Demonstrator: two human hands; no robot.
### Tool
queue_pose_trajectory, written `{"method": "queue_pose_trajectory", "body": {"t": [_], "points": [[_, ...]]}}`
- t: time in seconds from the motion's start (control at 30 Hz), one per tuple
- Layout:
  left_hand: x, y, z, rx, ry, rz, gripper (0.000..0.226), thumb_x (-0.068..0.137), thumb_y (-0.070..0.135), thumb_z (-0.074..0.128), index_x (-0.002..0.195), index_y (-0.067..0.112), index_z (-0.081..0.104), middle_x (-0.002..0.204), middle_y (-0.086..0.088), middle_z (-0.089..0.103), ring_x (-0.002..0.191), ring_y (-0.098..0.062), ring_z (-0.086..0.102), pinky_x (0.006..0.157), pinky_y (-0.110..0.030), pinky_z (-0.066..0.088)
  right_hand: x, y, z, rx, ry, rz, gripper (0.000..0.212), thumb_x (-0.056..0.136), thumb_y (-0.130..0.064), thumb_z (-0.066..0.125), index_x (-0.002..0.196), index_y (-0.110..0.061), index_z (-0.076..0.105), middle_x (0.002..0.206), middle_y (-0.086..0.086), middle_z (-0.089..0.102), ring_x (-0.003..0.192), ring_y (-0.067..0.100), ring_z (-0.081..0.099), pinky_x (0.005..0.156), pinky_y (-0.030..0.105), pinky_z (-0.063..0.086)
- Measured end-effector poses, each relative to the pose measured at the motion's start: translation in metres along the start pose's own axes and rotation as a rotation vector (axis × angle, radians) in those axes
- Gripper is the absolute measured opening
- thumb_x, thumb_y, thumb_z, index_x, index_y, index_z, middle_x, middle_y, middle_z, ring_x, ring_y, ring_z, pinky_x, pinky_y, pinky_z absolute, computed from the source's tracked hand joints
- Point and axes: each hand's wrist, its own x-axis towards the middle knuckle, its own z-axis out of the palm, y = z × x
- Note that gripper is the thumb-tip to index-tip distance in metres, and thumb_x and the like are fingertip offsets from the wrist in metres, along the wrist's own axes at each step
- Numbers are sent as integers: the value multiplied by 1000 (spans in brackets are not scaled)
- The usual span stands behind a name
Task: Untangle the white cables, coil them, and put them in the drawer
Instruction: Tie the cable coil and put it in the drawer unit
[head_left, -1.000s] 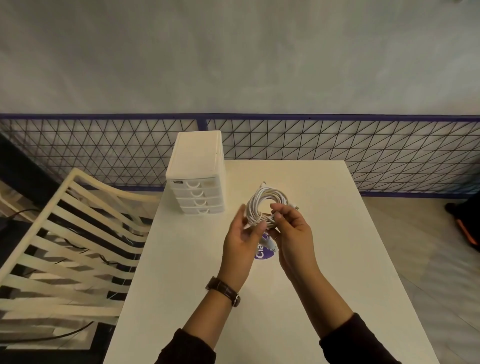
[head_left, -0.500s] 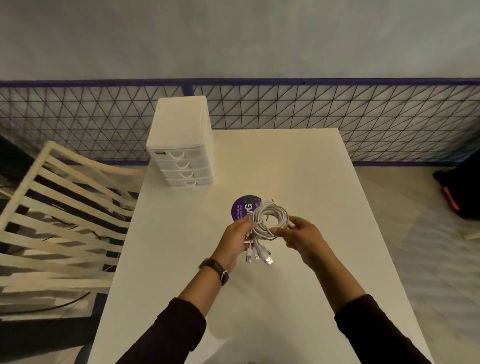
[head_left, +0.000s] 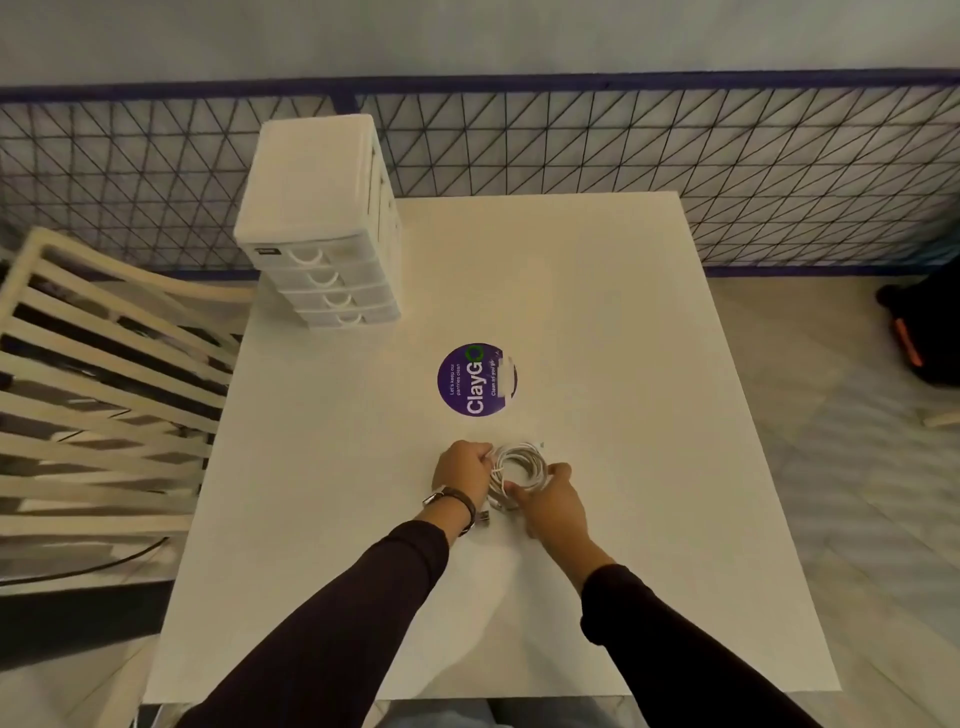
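Coiling looks done — the white cables (head_left: 519, 467) are gathered into one round loop, held low over the near middle of the table (head_left: 597, 322). The loop is pinched from both sides: left hand (head_left: 462, 465) fingers closed on its left edge, right hand (head_left: 553, 499) fingers closed on its near-right edge. Plug ends hang loose below the loop. Storage is not yet done — all four drawers of the drawer unit (head_left: 322, 228) are seen closed, well apart at the far left.
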Motion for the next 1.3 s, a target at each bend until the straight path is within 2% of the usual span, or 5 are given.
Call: {"method": "queue_pose_trajectory", "body": {"t": [0.2, 0.33, 0.73, 1.07, 1.3], "points": [[-8, 5, -25, 32, -27, 1, 34, 94, 15, 48, 127, 9, 57, 129, -12, 58, 120, -26, 53, 101, -32, 41, 4, -6, -17, -487, -73, -121, 89, 90, -61, 38, 148, -12, -8, 113, 10, 66, 98, 28, 64, 72, 30, 43], [-16, -5, -75, -68, 67, 62, 30, 94, 13, 51, 122, 12, 61, 128, -7, 58, 120, -20, 52, 96, -19, 35, 5, -32, -39, -537, 0, -248, 72, 95, -53, 33, 149, -13, 6, 85, 6, 62, 69, 22, 57, 49, 26, 35], [48, -16, -305, 75, 701, 518, 27, 86, 1, 51, 99, 14, 71, 105, -7, 62, 104, -26, 52, 89, -30, 42, 15, -169, 62, -614, -9, -597, 51, 96, -39, 42, 140, -18, 28, 105, 11, 67, 94, 32, 65, 76, 37, 49], [153, -11, -346, 339, 384, 416, 52, 95, 43, 40, 144, 29, 31, 156, -3, 16, 142, -28, 12, 115, -48, 14, 45, -247, 158, -743, -9, -736, 59, 95, -32, 44, 145, -14, 19, 133, 12, 47, 111, 33, 53, 87, 43, 44], [169, -28, -341, 574, 270, 422, 58, 95, 55, 21, 148, 33, 11, 159, -6, 1, 145, -28, -4, 116, -52, 2, 74, -269, 178, -819, 65, -666, 69, 96, -34, 42, 150, -13, 5, 132, 14, 47, 108, 33, 54, 84, 43, 45]]}}
